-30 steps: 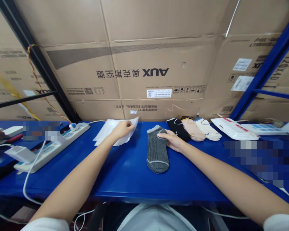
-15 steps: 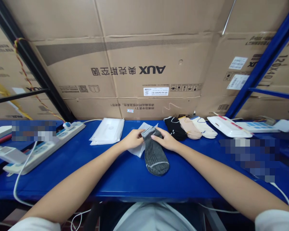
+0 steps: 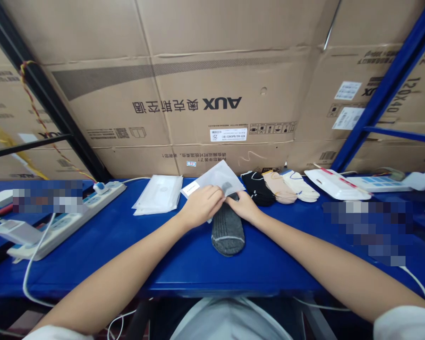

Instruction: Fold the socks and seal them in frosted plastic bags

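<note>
A dark grey ribbed sock (image 3: 228, 233) with a pale line near its toe lies toe toward me. Its cuff end is inside a translucent plastic bag (image 3: 221, 174) and shows faintly through it. My left hand (image 3: 203, 205) is closed on the bag's near edge, over the cuff. My right hand (image 3: 245, 206) grips the sock from its right side, thumb on top; its other fingers are partly hidden. Whether these are one sock or a pair, I cannot tell.
Flat translucent bags (image 3: 158, 194) are stacked at left. Folded black socks (image 3: 257, 188), pink socks (image 3: 279, 187) and white socks (image 3: 300, 185) lie at the back right, beside a white tray (image 3: 335, 185). A power strip (image 3: 69, 219) runs along the left; cardboard (image 3: 184, 80) stands behind.
The bag, earlier lying under the sock, is now raised over its cuff. My left hand has moved right and onto the bag's edge. The sock points straighter toward me.
</note>
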Motion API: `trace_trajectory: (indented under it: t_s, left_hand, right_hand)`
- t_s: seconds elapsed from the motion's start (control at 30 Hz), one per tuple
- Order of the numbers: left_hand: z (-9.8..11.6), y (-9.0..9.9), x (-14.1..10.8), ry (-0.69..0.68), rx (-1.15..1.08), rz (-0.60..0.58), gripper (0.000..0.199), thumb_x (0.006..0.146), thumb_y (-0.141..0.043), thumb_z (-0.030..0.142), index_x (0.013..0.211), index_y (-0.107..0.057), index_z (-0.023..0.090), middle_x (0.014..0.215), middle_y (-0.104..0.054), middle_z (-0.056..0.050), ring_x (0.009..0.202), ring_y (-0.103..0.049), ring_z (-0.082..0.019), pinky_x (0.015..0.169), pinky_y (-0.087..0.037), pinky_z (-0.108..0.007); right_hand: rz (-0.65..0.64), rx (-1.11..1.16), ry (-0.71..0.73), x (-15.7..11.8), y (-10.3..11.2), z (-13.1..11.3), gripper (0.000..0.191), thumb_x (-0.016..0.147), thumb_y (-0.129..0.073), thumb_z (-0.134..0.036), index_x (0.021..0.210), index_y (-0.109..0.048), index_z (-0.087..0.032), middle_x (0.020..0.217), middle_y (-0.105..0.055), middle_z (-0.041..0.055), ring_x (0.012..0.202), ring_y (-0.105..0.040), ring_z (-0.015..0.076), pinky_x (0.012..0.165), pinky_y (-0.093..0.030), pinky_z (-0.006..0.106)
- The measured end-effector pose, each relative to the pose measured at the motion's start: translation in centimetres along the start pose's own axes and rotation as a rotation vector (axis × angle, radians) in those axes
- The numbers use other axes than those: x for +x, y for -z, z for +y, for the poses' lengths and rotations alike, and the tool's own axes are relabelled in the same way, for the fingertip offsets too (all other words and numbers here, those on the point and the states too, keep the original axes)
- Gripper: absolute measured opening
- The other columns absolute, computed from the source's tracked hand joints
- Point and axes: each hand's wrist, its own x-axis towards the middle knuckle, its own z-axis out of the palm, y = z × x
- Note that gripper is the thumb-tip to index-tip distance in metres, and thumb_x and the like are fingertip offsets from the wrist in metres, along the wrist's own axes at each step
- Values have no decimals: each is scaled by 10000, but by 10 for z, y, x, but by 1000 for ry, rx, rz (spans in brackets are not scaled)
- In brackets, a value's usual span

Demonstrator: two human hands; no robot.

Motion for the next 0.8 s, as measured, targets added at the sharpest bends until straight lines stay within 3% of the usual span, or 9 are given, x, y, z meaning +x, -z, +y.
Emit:
trace_trajectory:
  t_s: [0.13,0.2,0.27,0.33,0.37,0.43,0.53,0.7,0.8]
  left_hand:
    - [-4,-10,-3,101,-211,55,128,989,-442,275,1013,-554,219,1000,-642,-66,967,-616,-203,866,-493,-346]
    - [-10,-16,-5,246,-252,241,150,948,-529,287,1082,-545,221,1120,-626,-83,1098,-584,-222,987,-451,-402]
    - [-15,-21,-5,476,-302,481,363,858,-660,315,1175,-514,215,1275,-562,-115,1243,-508,-257,1080,-378,-459]
    - [-18,-24,-2,751,-530,621,531,784,-734,334,1238,-488,212,1353,-520,-128,1305,-470,-267,1095,-375,-444]
    - [-17,-24,-1,873,-731,602,535,783,-734,353,1241,-500,208,1340,-543,-126,1288,-495,-265,1068,-411,-420]
    - [-14,-22,2,1037,-1193,412,459,816,-697,401,1203,-566,192,1251,-631,-117,1192,-587,-268,973,-496,-380]
    - [-3,-21,4,1097,-1616,131,389,817,-712,399,1133,-653,180,1131,-714,-96,1034,-678,-259,852,-558,-339]
    - [15,-27,2,1131,-1678,114,364,779,-777,300,1109,-684,179,1101,-737,-76,949,-707,-207,834,-561,-291]
    - [16,-28,2,1180,-1688,146,342,813,-741,349,1106,-676,184,1043,-748,-64,908,-715,-199,812,-572,-285]
  right_hand:
    - [120,300,-43,6,0,7,386,799,-641,-377,1127,-660,-175,1161,-709,87,1131,-625,260,1042,-427,416]
    - [175,394,-19,8,2,9,424,796,-656,-404,1162,-649,-189,1175,-703,78,1159,-609,254,1071,-406,416]
    - [215,436,23,10,4,9,462,792,-677,-424,1198,-634,-207,1181,-702,66,1201,-582,245,1102,-377,409]
    - [208,455,42,10,6,7,477,792,-688,-437,1212,-625,-220,1170,-705,61,1221,-569,237,1114,-367,402]
    - [186,468,38,10,6,5,476,793,-690,-443,1211,-623,-226,1166,-705,60,1219,-571,236,1107,-378,402]
    - [120,495,14,8,5,3,461,795,-689,-453,1195,-627,-234,1168,-701,62,1201,-585,238,1075,-418,404]
    - [34,466,-6,5,2,1,436,784,-705,-462,1145,-644,-225,1178,-693,69,1170,-603,240,1047,-447,403]
    - [13,372,26,4,2,1,389,785,-723,-436,1094,-661,-209,1181,-689,78,1148,-612,232,1082,-408,409]
    - [-4,429,-55,4,3,0,383,769,-744,-392,1097,-654,-216,1153,-697,66,1143,-618,228,1061,-435,398]
